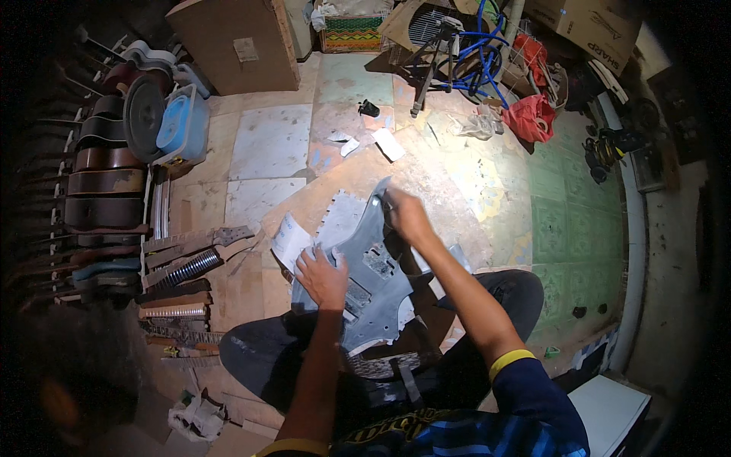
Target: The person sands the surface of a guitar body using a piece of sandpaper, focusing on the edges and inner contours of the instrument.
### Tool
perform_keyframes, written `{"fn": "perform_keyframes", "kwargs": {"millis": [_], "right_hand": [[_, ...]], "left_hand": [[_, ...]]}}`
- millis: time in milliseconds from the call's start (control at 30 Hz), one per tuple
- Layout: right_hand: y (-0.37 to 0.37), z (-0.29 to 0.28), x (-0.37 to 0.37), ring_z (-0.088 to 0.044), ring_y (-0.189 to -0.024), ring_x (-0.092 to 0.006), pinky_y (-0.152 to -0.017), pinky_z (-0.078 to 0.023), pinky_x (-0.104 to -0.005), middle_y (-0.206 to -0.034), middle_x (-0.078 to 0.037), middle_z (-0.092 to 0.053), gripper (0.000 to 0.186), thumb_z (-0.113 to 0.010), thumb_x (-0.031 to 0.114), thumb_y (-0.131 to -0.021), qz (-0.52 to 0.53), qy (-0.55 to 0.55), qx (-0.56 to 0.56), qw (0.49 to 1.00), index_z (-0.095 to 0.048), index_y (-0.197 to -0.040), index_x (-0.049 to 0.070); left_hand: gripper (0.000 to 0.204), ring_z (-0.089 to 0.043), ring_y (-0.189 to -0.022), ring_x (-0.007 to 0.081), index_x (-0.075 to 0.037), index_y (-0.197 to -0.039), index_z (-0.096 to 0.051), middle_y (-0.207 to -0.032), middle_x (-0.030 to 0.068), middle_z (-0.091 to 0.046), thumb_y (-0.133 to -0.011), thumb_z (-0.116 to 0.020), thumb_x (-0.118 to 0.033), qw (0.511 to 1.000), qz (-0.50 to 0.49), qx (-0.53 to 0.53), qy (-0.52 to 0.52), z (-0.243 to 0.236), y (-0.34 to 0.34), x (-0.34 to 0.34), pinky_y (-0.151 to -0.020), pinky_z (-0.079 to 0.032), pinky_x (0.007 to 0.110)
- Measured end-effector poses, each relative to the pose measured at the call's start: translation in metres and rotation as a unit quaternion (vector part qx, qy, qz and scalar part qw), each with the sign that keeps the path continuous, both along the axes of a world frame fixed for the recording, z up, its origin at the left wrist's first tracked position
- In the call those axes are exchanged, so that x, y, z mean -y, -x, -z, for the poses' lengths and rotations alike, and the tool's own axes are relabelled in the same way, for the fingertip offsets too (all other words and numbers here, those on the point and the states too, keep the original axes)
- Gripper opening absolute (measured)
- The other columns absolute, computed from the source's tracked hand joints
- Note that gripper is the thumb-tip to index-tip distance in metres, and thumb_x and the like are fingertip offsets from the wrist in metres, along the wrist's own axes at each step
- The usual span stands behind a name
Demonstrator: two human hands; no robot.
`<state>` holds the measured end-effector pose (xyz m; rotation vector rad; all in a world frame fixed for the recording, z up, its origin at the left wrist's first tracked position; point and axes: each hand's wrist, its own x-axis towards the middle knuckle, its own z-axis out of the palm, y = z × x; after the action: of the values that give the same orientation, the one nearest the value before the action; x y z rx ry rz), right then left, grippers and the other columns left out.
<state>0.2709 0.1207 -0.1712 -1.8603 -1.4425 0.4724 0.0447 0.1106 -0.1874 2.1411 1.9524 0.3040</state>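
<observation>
A grey electric guitar body [358, 266] with cut-out cavities rests across my lap, one pointed horn aimed away from me. My left hand [321, 278] lies on its left side with the fingers spread. Up at the horn, my right hand [405, 217] has its fingers bent and pressed against the edge; whatever they may hold is hidden. A pale sheet with a notched edge [339, 217] shows beyond the body. Beside my left hand is a curled white paper [291, 242].
Guitar necks [186, 266] lie to the left, near a row of guitar bodies [103, 183] and a blue tub [183, 126]. Paper scraps [389, 145] and a small black object [368, 108] lie ahead. Blue hose [480, 57] and a red bag [529, 118] sit far right.
</observation>
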Motion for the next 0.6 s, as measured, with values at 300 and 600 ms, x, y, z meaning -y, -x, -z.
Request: {"fn": "perform_keyframes", "kwargs": {"millis": [300,600], "right_hand": [[0.011,-0.047,0.041,-0.068,-0.086,-0.0425,-0.078,-0.055,-0.0499,-0.089,-0.022,-0.07,0.023,-0.059,0.002,-0.077,-0.176,0.295,0.136,0.929,-0.073,-0.093,0.01],[0.028,-0.013,0.048,-0.066,-0.091,-0.0437,-0.081,-0.053,-0.0483,-0.095,-0.024,-0.069,0.039,-0.054,-0.005,-0.071,-0.022,0.064,0.043,0.997,-0.071,-0.105,0.003]], "left_hand": [[0.052,-0.048,-0.123,0.0359,-0.005,-0.123,-0.066,-0.128,0.0196,-0.055,-0.087,-0.066,-0.041,1.0,-0.004,-0.011,-0.016,0.009,0.006,-0.001,-0.103,-0.038,0.051],[0.049,-0.047,-0.123,0.0381,-0.002,-0.122,-0.065,-0.127,0.0216,-0.054,-0.086,-0.065,-0.036,1.0,-0.011,-0.009,-0.025,0.008,0.005,0.001,-0.103,-0.038,0.052]]}}
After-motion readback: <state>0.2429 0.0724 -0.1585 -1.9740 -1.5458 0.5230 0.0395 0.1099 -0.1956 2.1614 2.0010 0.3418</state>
